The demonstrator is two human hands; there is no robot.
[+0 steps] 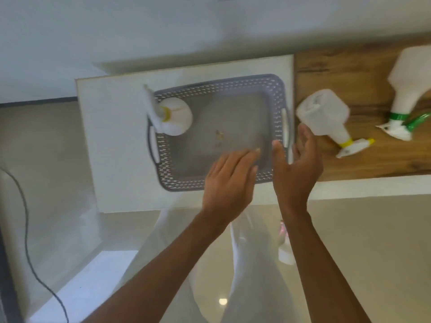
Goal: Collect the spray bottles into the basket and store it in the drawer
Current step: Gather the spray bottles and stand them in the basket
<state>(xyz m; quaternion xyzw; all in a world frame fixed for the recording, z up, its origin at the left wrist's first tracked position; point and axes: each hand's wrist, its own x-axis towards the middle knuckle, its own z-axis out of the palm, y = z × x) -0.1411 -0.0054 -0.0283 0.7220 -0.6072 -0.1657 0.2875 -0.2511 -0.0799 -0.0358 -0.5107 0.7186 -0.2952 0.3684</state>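
A grey perforated basket (277, 94) with two handles sits on a white surface (112, 141). One white spray bottle with a yellow collar (177, 117) stands inside the basket at its left end. A second yellow-collared spray bottle (324, 113) lies on the wooden counter (349, 75) just right of the basket. A bottle with a green collar and trigger (408, 89) lies further right. My left hand (231, 178) hovers open over the basket's near right corner. My right hand (296, 169) is open, fingertips close to the lying yellow-collared bottle, not gripping it.
A black cable (25, 229) hangs at the left. Pale floor tiles (373, 241) and the person's white-clad legs (251, 264) show below. A small white and pink object (285, 248) lies on the floor by the right forearm.
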